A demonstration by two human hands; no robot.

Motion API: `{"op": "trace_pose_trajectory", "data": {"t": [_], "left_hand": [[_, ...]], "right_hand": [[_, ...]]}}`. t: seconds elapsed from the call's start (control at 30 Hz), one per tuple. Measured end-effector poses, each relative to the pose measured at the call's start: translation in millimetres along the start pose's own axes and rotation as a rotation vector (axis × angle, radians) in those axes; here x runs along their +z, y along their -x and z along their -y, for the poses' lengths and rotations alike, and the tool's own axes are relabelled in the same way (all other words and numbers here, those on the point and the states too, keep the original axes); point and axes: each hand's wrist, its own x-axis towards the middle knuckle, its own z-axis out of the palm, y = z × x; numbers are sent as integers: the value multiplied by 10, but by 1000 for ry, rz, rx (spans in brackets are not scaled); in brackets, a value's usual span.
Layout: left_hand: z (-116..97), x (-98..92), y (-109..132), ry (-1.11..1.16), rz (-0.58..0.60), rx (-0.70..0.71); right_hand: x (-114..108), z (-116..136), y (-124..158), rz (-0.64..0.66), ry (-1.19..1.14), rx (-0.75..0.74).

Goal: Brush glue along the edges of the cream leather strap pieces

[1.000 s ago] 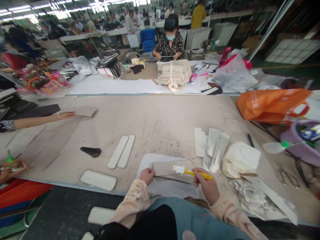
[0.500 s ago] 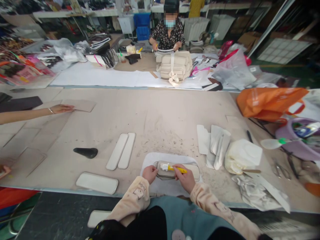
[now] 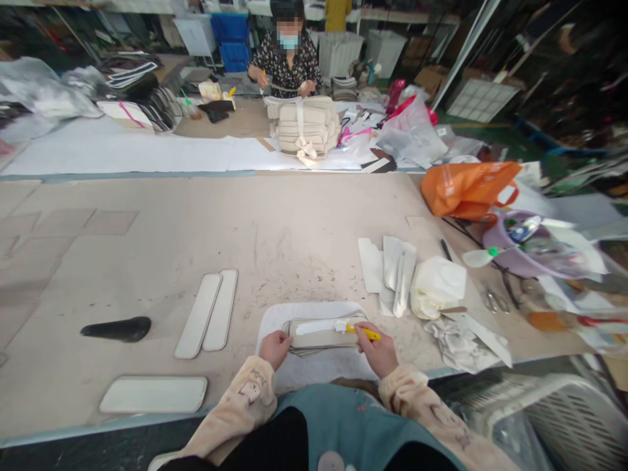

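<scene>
My right hand [image 3: 377,351] is closed round the yellow handle of a brush [image 3: 371,334], its bristles loaded with white paste. The brush rests on the top one of several stacked oblong panels [image 3: 324,339] with dark edges. A wet white streak [image 3: 314,326] runs along that panel's left half. My left hand [image 3: 275,348] pinches the left end of the stack, fingers together. Beneath the stack lies a white sheet [image 3: 314,376]. To the left, two narrow pale panels [image 3: 199,315] overlap, and a wider panel [image 3: 154,394] lies near the table's front edge.
A dark tapered object [image 3: 118,328] lies left. On the right are white cut pieces [image 3: 392,271], a cut white plastic jug [image 3: 439,284], crumpled paper [image 3: 464,347], an orange bag [image 3: 468,190] and a purple basin [image 3: 515,252]. A co-worker [image 3: 287,62] sits opposite behind bundled beige pieces [image 3: 307,124].
The brush has moved right along the top panel, leaving a white streak behind it. My view has turned right; the other person's arm on the left is out of sight.
</scene>
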Motion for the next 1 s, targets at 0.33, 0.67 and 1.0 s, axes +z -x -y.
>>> {"op": "trace_pose_trajectory", "data": {"t": [0.33, 0.67, 1.0], "left_hand": [[10, 3, -18, 96, 19, -1], [60, 64, -48, 235, 14, -13], [73, 89, -73, 310, 11, -44]], "right_hand": [[-468, -146, 221, -180, 31, 87], [461, 255, 141, 211, -300, 50], [639, 254, 38, 285, -190, -7]]}}
